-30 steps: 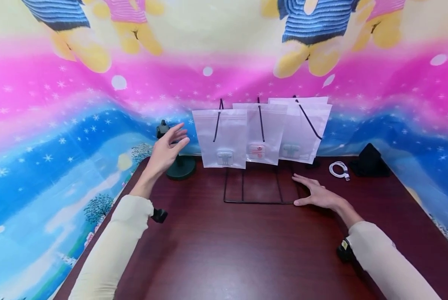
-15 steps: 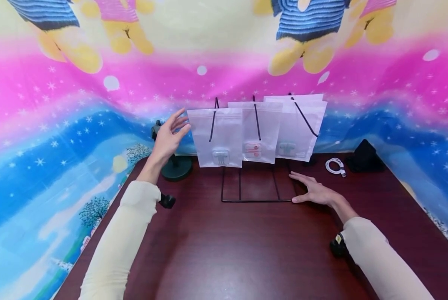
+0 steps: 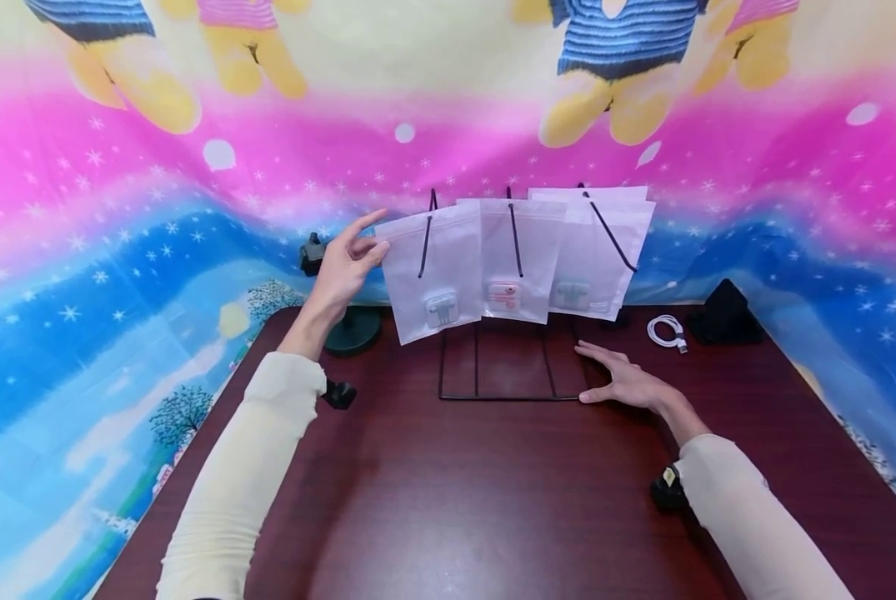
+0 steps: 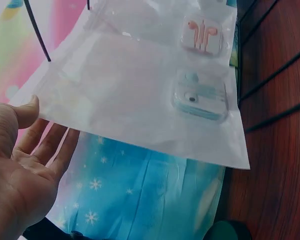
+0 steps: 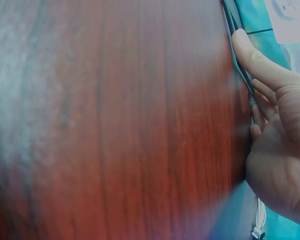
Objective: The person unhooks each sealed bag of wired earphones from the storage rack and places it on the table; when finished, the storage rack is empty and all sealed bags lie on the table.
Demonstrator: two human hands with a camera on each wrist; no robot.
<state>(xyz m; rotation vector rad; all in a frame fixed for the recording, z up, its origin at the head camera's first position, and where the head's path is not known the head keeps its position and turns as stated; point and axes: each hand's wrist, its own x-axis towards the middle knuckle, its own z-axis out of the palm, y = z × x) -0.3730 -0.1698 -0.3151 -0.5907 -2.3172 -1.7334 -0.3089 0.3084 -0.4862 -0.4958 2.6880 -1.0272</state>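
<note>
Pinching the leftmost white bag (image 3: pixel 453 258) by its upper left edge, between thumb and fingers of the left hand (image 3: pixel 342 271). Hanging tilted on the left hook (image 3: pixel 425 247) of the black wire rack (image 3: pixel 508 399), overlapping the middle white bag (image 3: pixel 533 250). Carrying boxed earphones (image 3: pixel 442 309) low inside. Touching the rack's front right corner with the right hand (image 3: pixel 628 383), thumb and fingers spread apart.

- The head view is bright and fairly even, its detail mostly crisp.
- Soft glare whitens the near middle of the glossy red-brown wooden desk (image 3: pixel 448 467); a dim shadow lies beside the cream fabric left sleeve (image 3: pixel 241 475).
- In the left wrist view, the nearest translucent white plastic bag (image 4: pixel 115 85) looks washed out.
- The right wrist view has blurred wood grain and pale, hazy glare at left.
</note>
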